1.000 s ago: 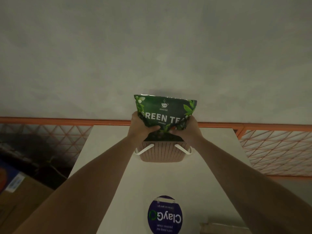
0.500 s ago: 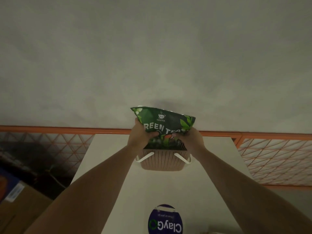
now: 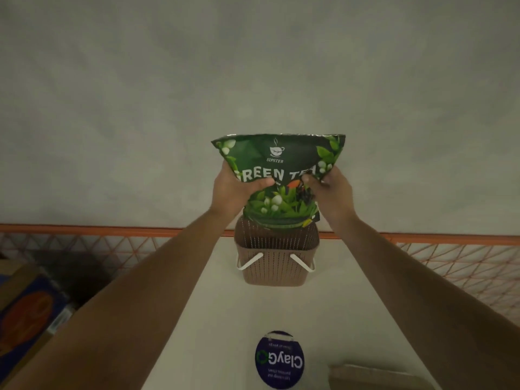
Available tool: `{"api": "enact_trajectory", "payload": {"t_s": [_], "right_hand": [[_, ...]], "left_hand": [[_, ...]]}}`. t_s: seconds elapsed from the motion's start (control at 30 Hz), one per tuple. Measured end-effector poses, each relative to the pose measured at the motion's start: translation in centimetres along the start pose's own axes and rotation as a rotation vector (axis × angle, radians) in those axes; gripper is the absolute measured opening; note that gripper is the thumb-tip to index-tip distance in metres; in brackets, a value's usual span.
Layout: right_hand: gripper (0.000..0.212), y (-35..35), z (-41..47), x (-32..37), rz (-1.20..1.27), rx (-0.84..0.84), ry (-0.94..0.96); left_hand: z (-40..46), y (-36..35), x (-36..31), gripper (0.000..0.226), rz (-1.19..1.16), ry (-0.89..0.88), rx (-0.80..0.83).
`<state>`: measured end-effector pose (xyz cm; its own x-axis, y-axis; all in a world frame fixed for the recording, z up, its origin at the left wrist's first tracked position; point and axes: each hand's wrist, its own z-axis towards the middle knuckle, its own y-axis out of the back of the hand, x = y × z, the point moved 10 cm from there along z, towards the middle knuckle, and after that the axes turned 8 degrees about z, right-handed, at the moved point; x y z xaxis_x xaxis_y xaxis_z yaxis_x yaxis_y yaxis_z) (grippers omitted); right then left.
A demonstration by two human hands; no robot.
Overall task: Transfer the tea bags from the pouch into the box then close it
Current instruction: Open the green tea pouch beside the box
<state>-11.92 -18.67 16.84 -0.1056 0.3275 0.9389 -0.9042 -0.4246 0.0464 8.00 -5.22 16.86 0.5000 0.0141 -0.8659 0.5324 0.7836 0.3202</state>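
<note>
A dark green pouch printed "GREEN TEA" is held upright in the air above a brown perforated basket with white handles, at the far end of the white table. My left hand grips the pouch's left side and my right hand grips its right side. The pouch's lower end sits just over the basket's rim. Whether the pouch is open cannot be seen, and no tea bags show.
A round purple "ClayGo" sticker lies on the table's near part. A cardboard corner shows at the bottom right. Orange railing with mesh runs behind the table. Cardboard boxes sit on the floor at left.
Both hands have lifted the pouch up out of the basket, after it dipped lower half a second ago. More of its lower printed part now shows.
</note>
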Motion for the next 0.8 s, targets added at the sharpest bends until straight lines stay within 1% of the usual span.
{"api": "enact_trajectory", "payload": {"t_s": [0.07, 0.17, 0.3, 0.33, 0.43, 0.5, 0.63, 0.7, 0.8], "right_hand": [[0.025, 0.3, -1.8, 0.8, 0.020, 0.025, 0.000], [0.025, 0.7, -5.0, 0.5, 0.028, 0.070, -0.031], [0.028, 1.0, -10.6, -1.2, 0.040, 0.115, -0.123], [0.027, 1.0, -12.1, -1.8, 0.026, 0.141, -0.136], [0.025, 1.0, -16.6, -4.3, -0.019, 0.198, -0.197], [0.025, 1.2, -19.6, -6.4, -0.050, 0.221, -0.255], [0.030, 1.2, -25.1, -10.2, -0.076, 0.274, -0.382], [0.027, 1.0, -27.3, -11.4, -0.121, 0.302, -0.428], [0.020, 1.3, -29.7, -12.1, -0.242, 0.339, -0.447]], "left_hand": [[-2.0, 1.1, -1.0, 0.081, -0.030, 0.004, -0.006], [-5.9, 2.4, -1.2, 0.074, -0.051, 0.046, -0.024], [-11.7, 3.2, 0.8, 0.064, -0.064, 0.131, -0.008], [-13.1, 3.4, 1.7, 0.066, -0.076, 0.156, 0.009], [-17.1, 3.9, 4.1, 0.083, -0.039, 0.196, 0.088], [-19.7, 4.0, 6.3, 0.085, -0.023, 0.232, 0.147], [-25.5, 4.6, 9.3, 0.074, 0.035, 0.297, 0.143], [-27.7, 4.6, 10.4, 0.069, 0.063, 0.315, 0.142], [-30.5, 4.6, 11.5, 0.057, 0.103, 0.371, 0.146]]}}
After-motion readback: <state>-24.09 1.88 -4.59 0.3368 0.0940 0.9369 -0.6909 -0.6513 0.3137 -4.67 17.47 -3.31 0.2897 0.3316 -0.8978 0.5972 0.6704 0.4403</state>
